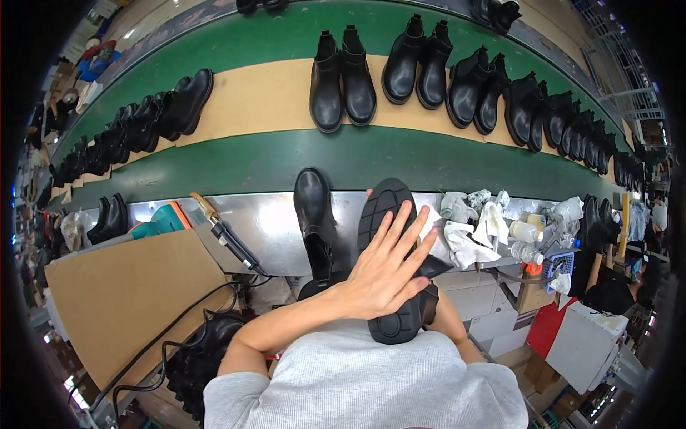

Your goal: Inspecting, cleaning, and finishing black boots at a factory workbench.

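A steel workbench (271,222) fronts a green conveyor belt (236,164) carrying rows of black boots across the upper frame of a factory hall. At centre, the left hand (386,268), fingers spread flat, presses a sole-up black boot (393,214) whose long axis runs toward the belt; the right hand is hidden beneath it, grip unclear. A second boot (314,214) lies just left, a dark-handled tool (225,232) farther left, white rags (464,229) right.

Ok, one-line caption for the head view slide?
Left hand flat on an upturned black boot's sole, its mate upright beside it, boot pairs on the conveyor.
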Demonstrator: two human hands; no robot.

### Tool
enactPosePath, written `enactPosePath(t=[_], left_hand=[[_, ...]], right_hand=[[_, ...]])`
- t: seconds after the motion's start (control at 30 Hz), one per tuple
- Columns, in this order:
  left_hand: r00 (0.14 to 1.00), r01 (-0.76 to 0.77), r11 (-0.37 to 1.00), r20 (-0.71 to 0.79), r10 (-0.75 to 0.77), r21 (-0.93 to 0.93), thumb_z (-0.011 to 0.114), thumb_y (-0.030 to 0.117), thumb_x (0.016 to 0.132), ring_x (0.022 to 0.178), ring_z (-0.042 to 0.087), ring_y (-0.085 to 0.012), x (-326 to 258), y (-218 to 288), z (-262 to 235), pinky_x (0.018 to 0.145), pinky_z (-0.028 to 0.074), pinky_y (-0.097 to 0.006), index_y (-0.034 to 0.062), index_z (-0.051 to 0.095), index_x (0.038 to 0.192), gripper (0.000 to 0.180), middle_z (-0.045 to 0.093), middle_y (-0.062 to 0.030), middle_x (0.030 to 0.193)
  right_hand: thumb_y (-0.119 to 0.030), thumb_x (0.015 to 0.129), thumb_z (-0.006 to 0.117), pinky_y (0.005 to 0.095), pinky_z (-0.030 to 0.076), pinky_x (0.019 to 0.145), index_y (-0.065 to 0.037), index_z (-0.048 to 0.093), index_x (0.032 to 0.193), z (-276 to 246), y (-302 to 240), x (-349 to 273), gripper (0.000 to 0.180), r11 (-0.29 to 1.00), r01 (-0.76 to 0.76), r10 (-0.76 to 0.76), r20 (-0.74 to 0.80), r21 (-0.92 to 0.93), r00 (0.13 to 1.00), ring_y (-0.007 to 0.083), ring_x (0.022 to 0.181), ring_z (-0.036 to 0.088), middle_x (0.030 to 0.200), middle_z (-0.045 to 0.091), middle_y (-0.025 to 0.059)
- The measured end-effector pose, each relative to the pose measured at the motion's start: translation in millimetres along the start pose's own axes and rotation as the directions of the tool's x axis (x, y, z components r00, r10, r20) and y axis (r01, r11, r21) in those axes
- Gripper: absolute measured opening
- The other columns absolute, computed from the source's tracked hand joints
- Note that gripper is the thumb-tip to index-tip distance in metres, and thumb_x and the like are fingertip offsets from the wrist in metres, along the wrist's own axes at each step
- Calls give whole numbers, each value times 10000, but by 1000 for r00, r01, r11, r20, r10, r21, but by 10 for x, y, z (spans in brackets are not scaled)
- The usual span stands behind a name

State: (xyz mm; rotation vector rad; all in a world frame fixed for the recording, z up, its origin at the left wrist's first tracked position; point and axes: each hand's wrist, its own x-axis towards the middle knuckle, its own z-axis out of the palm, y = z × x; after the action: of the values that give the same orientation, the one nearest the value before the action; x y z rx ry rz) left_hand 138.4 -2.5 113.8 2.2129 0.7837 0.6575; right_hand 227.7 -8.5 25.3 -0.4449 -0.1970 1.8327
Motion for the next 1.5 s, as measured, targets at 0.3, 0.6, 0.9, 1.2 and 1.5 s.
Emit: enactPosePath(t=[0.3,0.6,0.9,1.2,1.5], left_hand=[[953,295,923,8,-303,-247,326,304,934,1366,165,-379,317,-926,-176,1107,119,-501,30,323,1377,521,243,-217,1450],[997,73,991,33,-77,109,549,271,822,1361,193,-365,-304,-551,-155,1045,103,-615,31,360,1350,610,238,-228,1441],[236,936,255,108,-966,240,758,535,598,1165,450,-459,-377,-1880,-85,977,393,-422,-26,-3,1425,1257,200,-342,1408],[802,170,-36,160,-575,-985,816,171,529,1179,483,-276,-935,-1840,-252,1015,355,-335,12,328,1361,977,494,-125,1295],[922,71,-2,67,-381,-997,789,272,533,1185,473,-290,-834,-1596,-218,1004,389,-382,-8,301,1376,1014,397,-167,1365]], right_hand=[[-227,915,508,337,519,696,-48,470,1238,-338,-594,-1269,371,998,-32,32,9,-50,999,267,855,574,1040,569,155],[-207,908,516,331,505,704,-48,479,1234,-115,-80,-103,364,995,44,-49,-51,-92,998,248,848,554,1033,561,143],[-249,888,551,384,536,706,-15,464,1210,-302,-644,443,407,1000,18,-17,-126,5,992,237,875,607,989,603,129],[-334,649,774,454,474,841,-4,379,1325,-1038,-907,499,850,-350,-247,-164,-201,-904,966,375,974,579,1090,563,244],[-450,684,717,446,362,986,48,320,1342,-946,-548,412,917,-462,-370,-339,-225,-806,914,449,1142,427,1238,450,283]])
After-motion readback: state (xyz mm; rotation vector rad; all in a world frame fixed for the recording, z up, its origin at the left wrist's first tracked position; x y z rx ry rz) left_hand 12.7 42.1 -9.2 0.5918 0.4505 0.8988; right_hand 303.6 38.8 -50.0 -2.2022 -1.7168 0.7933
